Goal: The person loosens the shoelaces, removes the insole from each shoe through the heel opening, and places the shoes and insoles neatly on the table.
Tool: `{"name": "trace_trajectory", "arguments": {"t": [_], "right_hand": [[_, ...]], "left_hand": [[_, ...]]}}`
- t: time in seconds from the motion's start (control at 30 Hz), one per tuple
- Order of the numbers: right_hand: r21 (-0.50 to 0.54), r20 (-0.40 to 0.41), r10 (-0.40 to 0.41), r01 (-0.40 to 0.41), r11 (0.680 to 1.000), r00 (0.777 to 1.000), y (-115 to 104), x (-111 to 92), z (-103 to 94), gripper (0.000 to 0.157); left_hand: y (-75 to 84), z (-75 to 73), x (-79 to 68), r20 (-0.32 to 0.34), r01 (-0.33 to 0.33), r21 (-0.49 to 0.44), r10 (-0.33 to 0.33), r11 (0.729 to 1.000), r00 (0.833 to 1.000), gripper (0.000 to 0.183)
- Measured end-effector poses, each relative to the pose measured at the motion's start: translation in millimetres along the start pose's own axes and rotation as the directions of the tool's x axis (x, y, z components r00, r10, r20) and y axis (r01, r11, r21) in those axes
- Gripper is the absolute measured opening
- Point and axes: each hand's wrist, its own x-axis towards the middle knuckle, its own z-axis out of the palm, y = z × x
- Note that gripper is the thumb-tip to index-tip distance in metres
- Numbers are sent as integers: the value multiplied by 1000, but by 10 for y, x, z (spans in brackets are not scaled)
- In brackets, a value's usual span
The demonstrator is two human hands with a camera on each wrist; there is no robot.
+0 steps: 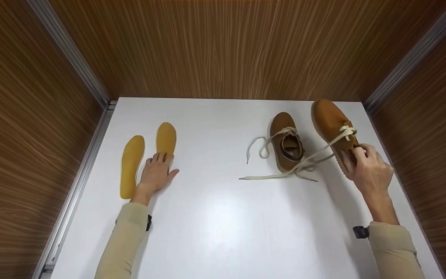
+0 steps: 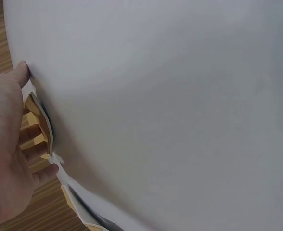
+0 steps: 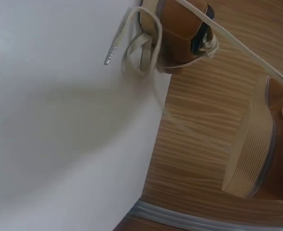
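My left hand (image 1: 156, 172) lies over the lower end of a yellow insole (image 1: 166, 137), its fingers fairly straight and touching it. The heel end is hidden under the fingers. In the left wrist view the insole (image 2: 46, 126) shows at the fingertips. Just left of the hand lies a second yellow insole (image 1: 132, 166). On the right, my right hand (image 1: 373, 167) grips a brown lace-up shoe (image 1: 329, 120) near its heel opening, lifted off the table. The right wrist view shows its ridged sole (image 3: 250, 149). Beside it stands a matching shoe (image 1: 283, 155) on the table, toe away.
A long pale shoelace (image 1: 269, 178) stretches from the lifted shoe across the heel of the standing one. The standing shoe's own lace (image 1: 263, 145) trails to its left. Wood-grain panels (image 1: 238, 50) enclose the white table (image 1: 223, 255) at the back and both sides.
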Motion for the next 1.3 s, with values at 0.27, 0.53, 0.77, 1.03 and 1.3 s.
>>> {"name": "trace_trajectory", "arguments": {"t": [0.27, 0.53, 0.77, 1.03, 1.3], "right_hand": [[-8, 17, 66, -65, 998, 998, 147, -108, 136, 31], [-11, 79, 124, -123, 992, 989, 226, -178, 310, 28], [-16, 172, 157, -157, 987, 972, 277, -228, 473, 31], [-30, 261, 228, -228, 973, 938, 275, -237, 652, 31], [-57, 338, 280, -277, 959, 898, 203, -204, 821, 30]], "left_hand": [[1, -12, -9, -4, -1, 20, 1, 1000, 1000, 62], [-16, 18, -1, -32, -13, 28, 14, 1000, 999, 63], [-13, 12, -6, -26, -7, 35, 8, 999, 1000, 64], [-30, 30, -14, -29, -6, 47, 7, 999, 1000, 64], [-22, 10, -3, -14, 0, 18, 1, 1000, 1000, 64]]}}
